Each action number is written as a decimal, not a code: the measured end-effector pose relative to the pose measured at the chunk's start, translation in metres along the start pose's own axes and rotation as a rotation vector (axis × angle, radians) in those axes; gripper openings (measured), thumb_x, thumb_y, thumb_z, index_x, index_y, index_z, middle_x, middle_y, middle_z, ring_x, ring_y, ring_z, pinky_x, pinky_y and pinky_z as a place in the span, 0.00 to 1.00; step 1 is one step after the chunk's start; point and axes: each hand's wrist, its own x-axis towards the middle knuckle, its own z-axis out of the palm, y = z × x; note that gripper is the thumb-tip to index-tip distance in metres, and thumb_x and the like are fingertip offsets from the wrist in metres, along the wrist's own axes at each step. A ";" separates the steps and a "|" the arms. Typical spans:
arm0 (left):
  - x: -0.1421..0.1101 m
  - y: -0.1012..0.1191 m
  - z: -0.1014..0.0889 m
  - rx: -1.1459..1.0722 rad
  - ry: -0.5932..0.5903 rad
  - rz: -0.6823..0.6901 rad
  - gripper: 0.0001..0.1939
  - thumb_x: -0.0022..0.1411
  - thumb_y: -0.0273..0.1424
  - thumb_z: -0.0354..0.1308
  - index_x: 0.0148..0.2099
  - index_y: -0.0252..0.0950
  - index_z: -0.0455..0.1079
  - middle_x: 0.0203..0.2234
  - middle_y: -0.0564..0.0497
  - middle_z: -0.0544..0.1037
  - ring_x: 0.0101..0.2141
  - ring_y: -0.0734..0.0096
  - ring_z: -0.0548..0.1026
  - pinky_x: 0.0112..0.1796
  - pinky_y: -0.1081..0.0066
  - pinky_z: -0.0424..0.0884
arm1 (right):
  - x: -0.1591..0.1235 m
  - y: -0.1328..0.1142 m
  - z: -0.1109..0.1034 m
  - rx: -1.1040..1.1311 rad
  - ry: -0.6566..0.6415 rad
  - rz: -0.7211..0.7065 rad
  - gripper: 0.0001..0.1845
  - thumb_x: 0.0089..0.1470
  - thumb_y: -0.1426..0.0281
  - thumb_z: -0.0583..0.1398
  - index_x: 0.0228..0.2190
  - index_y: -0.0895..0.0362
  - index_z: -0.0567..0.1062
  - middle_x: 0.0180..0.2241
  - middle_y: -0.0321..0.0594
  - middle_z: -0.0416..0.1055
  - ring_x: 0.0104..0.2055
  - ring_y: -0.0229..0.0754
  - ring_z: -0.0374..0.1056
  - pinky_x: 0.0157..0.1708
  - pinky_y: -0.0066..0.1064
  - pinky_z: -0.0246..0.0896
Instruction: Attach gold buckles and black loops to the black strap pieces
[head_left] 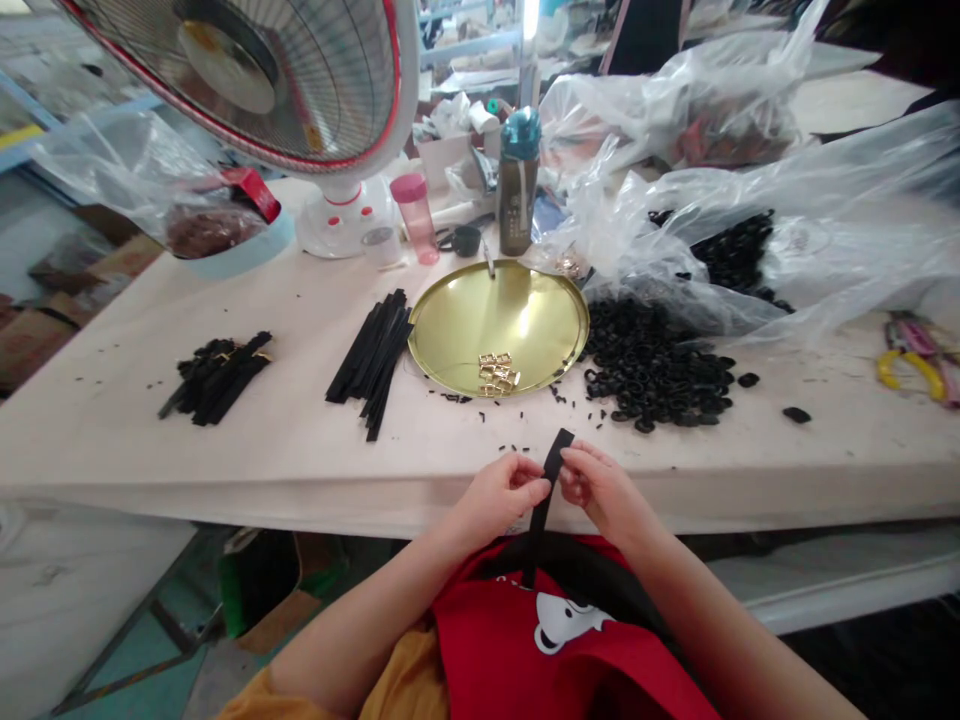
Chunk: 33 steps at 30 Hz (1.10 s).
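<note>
A black strap (541, 512) hangs between my hands over the table's front edge, its upper end above my fingers and its lower end on the red apron (487, 640). The fingers of my left hand (504, 492) pinch it from the left. On its other side, my right hand (600, 485) grips it near the top, fingers curled. Beyond my hands lies a round gold tray (499, 300) with several small gold buckles (498, 374) at its near rim. A bundle of flat black straps (371, 355) is left of the tray. Right of it spreads a heap of black plastic clips (652, 365).
A smaller pile of black straps with gold bits (217, 378) lies at left. A fan (247, 80), a pink cup (416, 220) and a dark bottle (517, 190) stand behind. Clear plastic bags (847, 220) cover the back right; yellow-handled pliers (911, 372) lie far right.
</note>
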 end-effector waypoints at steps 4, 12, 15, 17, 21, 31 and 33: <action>0.010 0.003 0.000 0.040 0.021 -0.006 0.08 0.51 0.33 0.54 0.32 0.33 0.65 0.24 0.55 0.69 0.26 0.77 0.65 0.29 0.76 0.61 | 0.005 -0.002 -0.003 0.083 -0.051 0.087 0.13 0.43 0.68 0.60 0.19 0.57 0.60 0.15 0.27 0.56 0.15 0.26 0.47 0.15 0.20 0.40; 0.019 0.010 -0.012 -0.248 0.014 -0.084 0.08 0.50 0.32 0.55 0.31 0.34 0.60 0.21 0.59 0.64 0.22 0.83 0.61 0.26 0.79 0.58 | 0.024 -0.010 -0.006 0.104 -0.090 0.140 0.14 0.44 0.65 0.60 0.17 0.58 0.61 0.14 0.27 0.53 0.15 0.27 0.45 0.14 0.22 0.40; 0.021 0.013 -0.014 -0.463 -0.076 -0.181 0.09 0.51 0.33 0.55 0.31 0.34 0.59 0.20 0.58 0.65 0.21 0.82 0.64 0.24 0.79 0.59 | 0.029 -0.014 -0.001 0.110 -0.111 0.179 0.16 0.44 0.64 0.59 0.15 0.57 0.61 0.13 0.28 0.52 0.15 0.27 0.44 0.14 0.22 0.39; 0.022 0.015 -0.013 -0.598 -0.115 -0.255 0.09 0.51 0.33 0.54 0.31 0.34 0.58 0.21 0.57 0.67 0.21 0.81 0.66 0.23 0.79 0.59 | 0.031 -0.016 0.000 0.095 -0.120 0.200 0.17 0.45 0.62 0.59 0.15 0.57 0.60 0.12 0.28 0.51 0.14 0.28 0.45 0.14 0.23 0.41; 0.027 0.016 -0.012 -0.738 -0.195 -0.308 0.09 0.54 0.34 0.52 0.34 0.33 0.62 0.25 0.53 0.70 0.21 0.81 0.68 0.21 0.80 0.59 | 0.034 -0.017 -0.002 0.051 -0.115 0.220 0.19 0.46 0.61 0.57 0.13 0.56 0.59 0.11 0.28 0.51 0.14 0.31 0.49 0.15 0.24 0.44; 0.042 0.016 -0.024 -0.932 -0.313 -0.383 0.11 0.57 0.36 0.52 0.38 0.32 0.63 0.20 0.59 0.60 0.14 0.89 0.56 0.15 0.84 0.50 | 0.031 -0.030 -0.001 -0.237 0.065 -0.041 0.12 0.49 0.59 0.56 0.27 0.56 0.65 0.17 0.29 0.60 0.16 0.30 0.51 0.15 0.22 0.44; 0.042 0.017 -0.026 -0.857 -0.197 -0.319 0.10 0.55 0.34 0.55 0.33 0.33 0.60 0.20 0.59 0.61 0.14 0.89 0.58 0.15 0.84 0.52 | 0.032 -0.038 -0.013 -0.493 0.207 -0.202 0.14 0.50 0.58 0.55 0.34 0.55 0.65 0.20 0.30 0.63 0.18 0.32 0.54 0.18 0.24 0.50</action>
